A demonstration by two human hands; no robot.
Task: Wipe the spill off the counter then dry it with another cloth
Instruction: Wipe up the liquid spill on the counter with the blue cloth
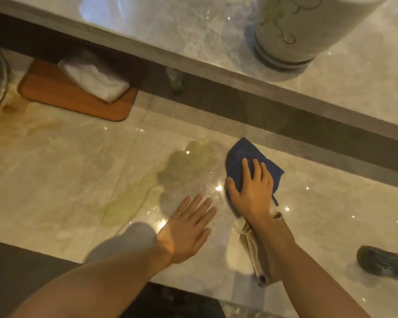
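A yellowish-green spill (170,173) spreads across the glossy marble counter (55,171), running from the middle down toward the left. My right hand (253,191) presses flat on a blue cloth (244,159) just right of the spill. A beige cloth (251,246) lies under my right forearm. Just below the spill, my left hand (189,228) rests flat on the counter with fingers spread and nothing in it.
A wooden board (62,97) with a white folded cloth (94,79) sits at the back left, beside a brownish stain (12,111). A raised ledge holds a large ceramic pot (296,31). A dark object (384,265) lies at the right edge.
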